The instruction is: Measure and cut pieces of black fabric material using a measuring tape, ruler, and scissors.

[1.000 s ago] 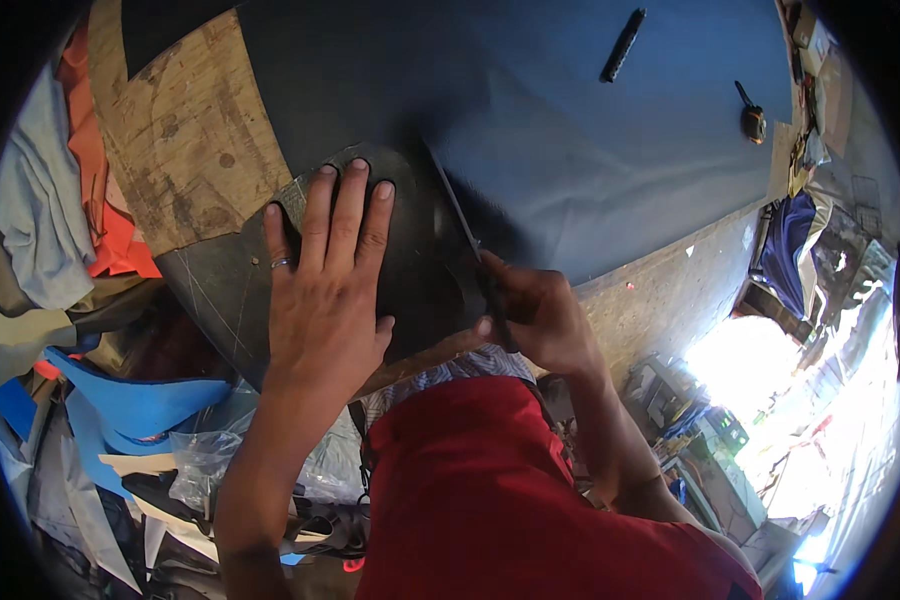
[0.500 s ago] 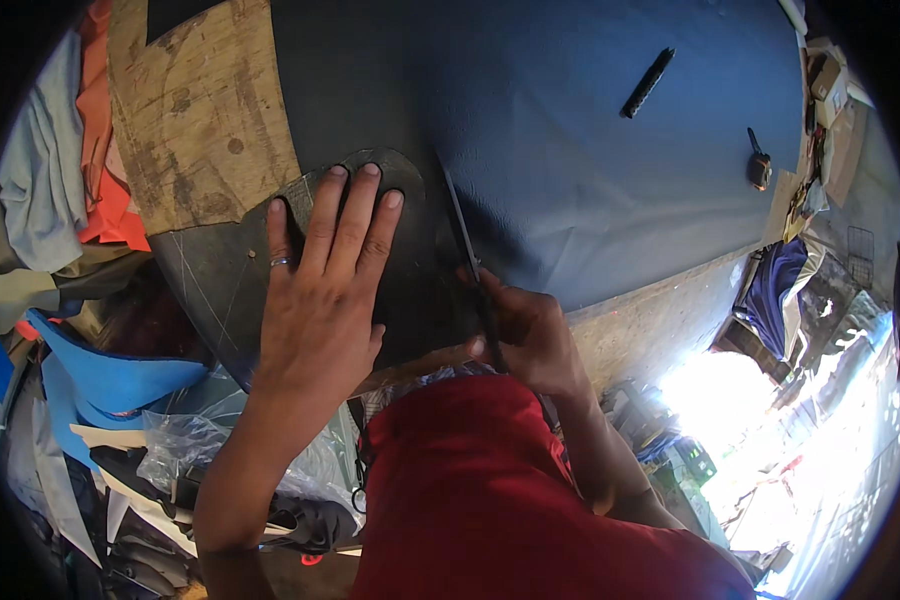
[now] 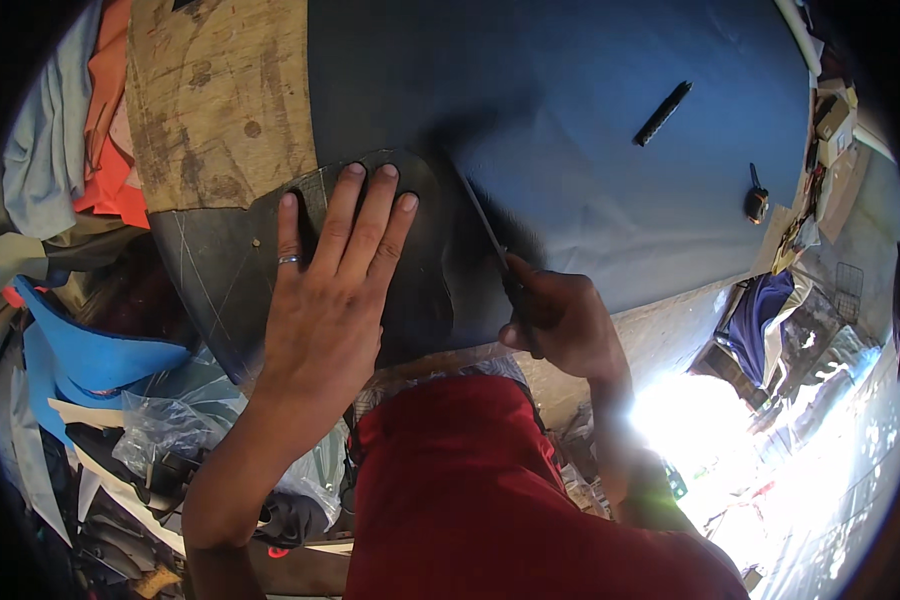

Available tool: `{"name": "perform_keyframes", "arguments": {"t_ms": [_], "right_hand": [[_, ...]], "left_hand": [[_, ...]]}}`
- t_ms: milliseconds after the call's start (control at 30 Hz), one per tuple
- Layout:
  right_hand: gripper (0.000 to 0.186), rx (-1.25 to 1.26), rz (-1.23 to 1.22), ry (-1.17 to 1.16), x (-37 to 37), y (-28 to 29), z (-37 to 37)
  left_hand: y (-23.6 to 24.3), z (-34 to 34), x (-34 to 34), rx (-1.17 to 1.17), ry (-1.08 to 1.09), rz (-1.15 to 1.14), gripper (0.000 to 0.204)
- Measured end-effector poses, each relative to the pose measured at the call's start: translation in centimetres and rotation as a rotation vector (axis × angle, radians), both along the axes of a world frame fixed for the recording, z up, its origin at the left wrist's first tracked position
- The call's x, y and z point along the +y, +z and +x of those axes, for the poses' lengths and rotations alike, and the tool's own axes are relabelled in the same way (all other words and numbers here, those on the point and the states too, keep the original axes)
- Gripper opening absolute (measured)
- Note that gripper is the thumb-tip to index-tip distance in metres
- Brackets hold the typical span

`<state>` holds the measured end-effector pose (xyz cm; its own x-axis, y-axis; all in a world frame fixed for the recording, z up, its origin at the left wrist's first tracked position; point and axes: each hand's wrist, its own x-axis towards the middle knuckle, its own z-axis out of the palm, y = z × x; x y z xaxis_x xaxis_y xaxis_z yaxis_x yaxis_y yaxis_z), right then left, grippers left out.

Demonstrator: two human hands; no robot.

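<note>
My left hand [image 3: 332, 270] lies flat with fingers spread on a dark, round-edged piece [image 3: 418, 230], wearing a ring. Beneath it is a large black sheet [image 3: 570, 130] with a smooth, leather-like surface. In my right hand [image 3: 570, 322], fingers wrap round the dark handle of a long, thin-bladed knife [image 3: 482, 212]. The blade slants up and left over the sheet, just right of the round-edged piece. Whether its tip touches the sheet is hard to tell in the shadow. Pale lines are scratched on the dark material [image 3: 205, 280] left of my left hand.
A worn wooden board [image 3: 220, 100] shows at the far left. On the sheet's right part lie a black marker-like stick [image 3: 663, 113] and a small dark-and-orange tool [image 3: 757, 195]. Blue foam-like offcuts [image 3: 100, 360] and crumpled clear plastic [image 3: 170, 430] are at lower left.
My right hand has moved away from my body and slightly right with the knife, whose blade now leans more to the left. My left hand stays pressed on the piece. The whole view has shifted slightly.
</note>
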<state>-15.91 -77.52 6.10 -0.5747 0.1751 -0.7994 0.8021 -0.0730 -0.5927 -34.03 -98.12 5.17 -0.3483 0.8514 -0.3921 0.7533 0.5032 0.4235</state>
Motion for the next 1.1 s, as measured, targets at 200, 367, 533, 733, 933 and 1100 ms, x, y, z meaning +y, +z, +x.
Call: {"name": "perform_keyframes", "arguments": {"t_ms": [200, 367, 533, 733, 933, 1100], "right_hand": [[0.075, -0.038, 0.075, 0.233, 3.3, 0.9, -2.3], [0.073, -0.026, 0.049, 0.286, 4.6, 0.6, -3.9], [0.072, -0.001, 0.05, 0.37, 6.5, 0.8, -5.3], [0.07, 0.074, 0.025, 0.532, 9.1, 0.0, -8.3], [0.074, 0.129, 0.042, 0.724, 11.8, 0.2, -11.1], [0.07, 0.122, -0.003, 0.85, 13.5, 0.4, -14.3]], "left_hand": [[-0.1, 0.3, 0.0, 0.121, -0.071, -0.083, 0.112], [0.4, 0.3, 0.4, 0.009, 0.039, -0.03, 0.078], [0.3, 0.7, 0.4, 0.058, 0.044, -0.047, 0.077], [0.3, 1.2, 0.4, 0.107, 0.039, -0.096, 0.077], [0.3, 1.5, 0.7, 0.116, 0.056, -0.091, 0.077], [0.2, 1.7, 0.7, 0.142, 0.063, -0.1, 0.077]]}}
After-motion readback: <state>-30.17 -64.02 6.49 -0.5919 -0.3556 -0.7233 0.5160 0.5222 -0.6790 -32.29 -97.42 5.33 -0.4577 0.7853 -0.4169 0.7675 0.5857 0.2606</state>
